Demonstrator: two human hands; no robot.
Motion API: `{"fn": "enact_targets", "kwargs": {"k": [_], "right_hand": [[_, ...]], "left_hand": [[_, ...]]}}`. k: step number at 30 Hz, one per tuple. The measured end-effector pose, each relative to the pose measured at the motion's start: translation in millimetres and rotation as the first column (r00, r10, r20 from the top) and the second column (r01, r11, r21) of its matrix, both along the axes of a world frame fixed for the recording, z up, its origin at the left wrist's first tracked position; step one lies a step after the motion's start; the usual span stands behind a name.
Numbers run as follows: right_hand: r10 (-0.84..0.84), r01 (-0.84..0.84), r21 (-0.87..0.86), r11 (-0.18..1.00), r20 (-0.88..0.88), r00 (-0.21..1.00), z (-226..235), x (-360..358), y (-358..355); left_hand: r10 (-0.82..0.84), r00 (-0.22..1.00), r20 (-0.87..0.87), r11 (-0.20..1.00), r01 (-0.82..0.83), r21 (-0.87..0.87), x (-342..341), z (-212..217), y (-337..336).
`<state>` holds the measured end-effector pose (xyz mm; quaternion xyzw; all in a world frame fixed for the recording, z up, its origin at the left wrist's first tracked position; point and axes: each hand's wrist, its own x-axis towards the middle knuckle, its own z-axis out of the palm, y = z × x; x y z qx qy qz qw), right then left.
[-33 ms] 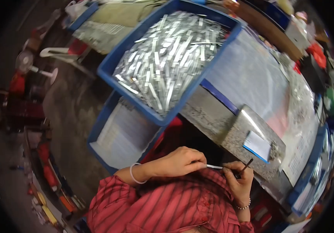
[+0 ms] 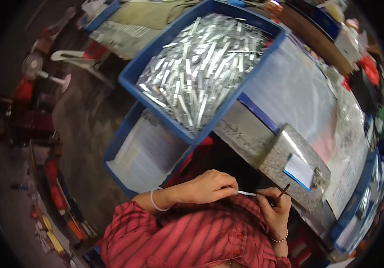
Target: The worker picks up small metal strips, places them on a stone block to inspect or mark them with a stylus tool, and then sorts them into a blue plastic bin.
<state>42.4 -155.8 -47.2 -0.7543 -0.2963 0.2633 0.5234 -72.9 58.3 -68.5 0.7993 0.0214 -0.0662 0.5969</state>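
Note:
My left hand (image 2: 212,185) is closed, with thumb and fingers pinching one end of a thin whitish strip (image 2: 246,193) in front of my red striped shirt. The strip's other end meets the fingertips of my right hand (image 2: 276,210), which is closed too. A slim dark stick-like tool (image 2: 283,192) juts up out of my right hand; its lower part is hidden by the fingers. Beyond my hands, a blue bin (image 2: 158,119) is heaped with many shiny silver strips (image 2: 201,67).
A second blue bin (image 2: 116,172) with a pale sheet inside sits lower, partly under the full one. To the right, a worktable holds a speckled block (image 2: 272,158) with a white pad (image 2: 300,169) on it. A white chair (image 2: 73,57) and a fan (image 2: 32,66) stand at left.
The view has shifted slightly, so bins and table appear a little farther right. My hands hold the same strip and tool in nearly the same pose.

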Motion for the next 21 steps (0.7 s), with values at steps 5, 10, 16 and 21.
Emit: {"fn": "enact_targets", "kwargs": {"k": [5,10,16,21], "right_hand": [[0.174,-0.177,-0.042,0.983,-0.07,0.982,-7.2,-7.0,22.4],[0.249,-0.253,-0.091,0.963,-0.058,0.967,-12.1,-3.9,45.1],[0.184,-0.195,-0.058,0.979,-0.159,0.97,-22.1,-3.7,47.7],[0.143,-0.164,-0.06,0.985,-0.263,0.954,-23.6,-3.0,43.4]], "left_hand": [[0.029,0.999,-0.032,0.999,-0.028,0.02,-38.4,-8.6,12.1],[0.118,0.979,-0.164,0.985,-0.136,-0.104,-55.5,-4.0,22.2],[0.11,0.929,-0.352,0.902,-0.243,-0.358,-52.7,-1.7,30.6],[0.032,0.931,-0.365,0.916,-0.173,-0.362,-47.6,-4.7,33.9]]}}
